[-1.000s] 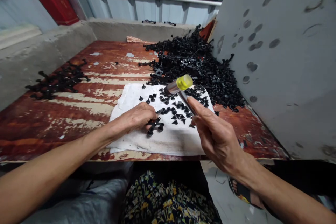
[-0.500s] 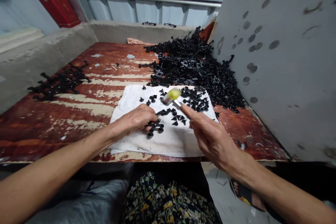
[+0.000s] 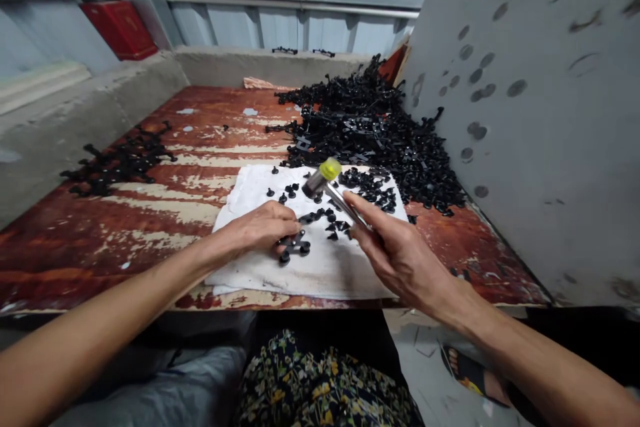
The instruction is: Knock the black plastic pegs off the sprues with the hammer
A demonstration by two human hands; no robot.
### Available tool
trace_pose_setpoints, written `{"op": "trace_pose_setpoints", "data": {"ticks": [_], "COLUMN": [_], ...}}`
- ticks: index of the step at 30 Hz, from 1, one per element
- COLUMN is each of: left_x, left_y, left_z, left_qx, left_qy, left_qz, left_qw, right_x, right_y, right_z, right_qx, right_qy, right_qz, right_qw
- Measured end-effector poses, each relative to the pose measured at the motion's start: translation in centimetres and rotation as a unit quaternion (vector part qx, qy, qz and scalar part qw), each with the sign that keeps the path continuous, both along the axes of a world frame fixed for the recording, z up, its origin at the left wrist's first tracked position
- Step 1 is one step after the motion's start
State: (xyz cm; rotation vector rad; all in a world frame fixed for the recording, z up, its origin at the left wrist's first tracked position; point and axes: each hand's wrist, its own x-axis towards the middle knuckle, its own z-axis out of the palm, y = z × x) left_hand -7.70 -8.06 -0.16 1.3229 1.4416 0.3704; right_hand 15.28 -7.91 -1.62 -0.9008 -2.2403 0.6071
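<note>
My right hand is closed around the handle of a small mallet, which has one yellow end and one dark end on a metal shaft. The mallet head hangs over the middle of a folded white cloth. On the cloth's left part my left hand is closed, fingertips gripping a black plastic bracket with round feet; part of it is hidden under the fingers. Small black mushroom-shaped caps lie between the hands. A denser cluster of the same caps sits at the cloth's upper right.
A large heap of black plastic parts covers the table's back right, against a grey panel. A smaller pile lies at the left. Worn red-brown tabletop shows between them. A concrete ledge borders the back.
My right hand has tilted the mallet, so its head sits slightly higher and further left. The left hand still holds the bracket in nearly the same place. The view has shifted slightly.
</note>
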Motion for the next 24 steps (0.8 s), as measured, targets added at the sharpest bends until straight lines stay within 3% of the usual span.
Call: {"op": "trace_pose_setpoints", "data": {"ticks": [4, 6, 8, 12, 14, 16, 20, 24], "left_x": [0.8, 0.8, 0.2, -1.6, -2.0, -1.7, -0.4, -0.1], "left_y": [-1.5, -2.2, -2.8, -4.1, -4.8, -5.1, -4.9, -4.1], "left_z": [1.4, 1.7, 1.6, 1.1, 0.8, 0.5, 0.2, 0.3], "left_qx": [0.011, 0.029, 0.060, 0.080, 0.054, 0.063, 0.150, 0.118], "left_qy": [-0.048, -0.036, -0.021, -0.023, -0.046, -0.054, -0.014, -0.042], "left_qz": [-0.131, -0.147, -0.096, 0.123, 0.155, 0.120, 0.073, 0.083], "left_qw": [0.990, 0.988, 0.993, 0.989, 0.985, 0.989, 0.986, 0.989], "right_x": [-1.5, -2.1, -2.2, -1.8, -1.8, -2.2, -3.8, -4.4], "right_y": [0.2, -0.2, -0.6, -1.2, -1.3, -1.4, -1.9, -2.4], "right_z": [0.7, 0.4, 0.1, 0.0, 0.0, 0.0, -0.3, -0.3], "right_qx": [-0.171, -0.254, -0.296, -0.353, -0.366, -0.358, -0.289, -0.270], "right_qy": [0.030, 0.056, 0.099, 0.152, 0.163, 0.164, 0.153, 0.134], "right_qz": [0.019, 0.031, 0.024, -0.066, -0.102, -0.109, -0.073, -0.033], "right_qw": [0.985, 0.965, 0.950, 0.921, 0.911, 0.913, 0.942, 0.953]}}
